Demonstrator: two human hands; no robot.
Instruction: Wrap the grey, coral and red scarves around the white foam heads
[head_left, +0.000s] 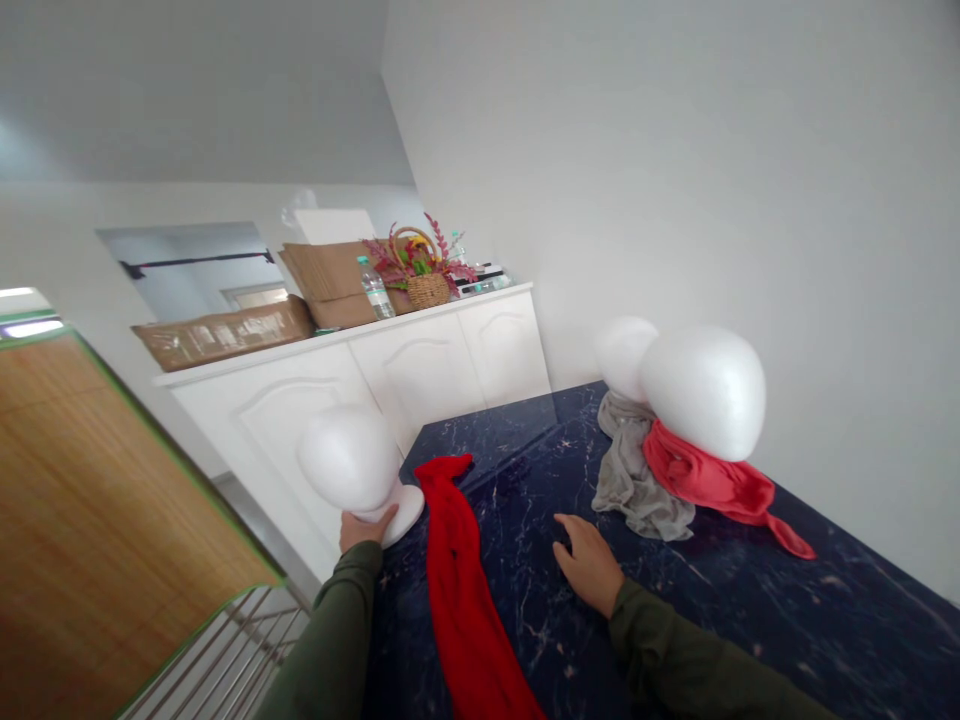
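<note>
At the table's left edge, my left hand (365,527) is closed around the neck of a white foam mannequin head (349,457), just above its round base. A long red scarf (459,560) lies stretched along the table, right of that head. My right hand (589,563) is over the dark table with thumb and index finger apart, holding nothing. Beyond it, two more foam heads stand at the right: one head (705,390) has a coral-red scarf (701,475) around its lower part, and the other head (624,355) has a grey scarf (637,475) below it.
The dark blue marbled table (517,500) meets a white wall on the right. Behind it, a white cabinet (409,360) carries cardboard boxes (225,332), a water bottle (375,288) and a flower basket (427,290). A wooden panel (112,520) and metal rack (225,650) stand at left.
</note>
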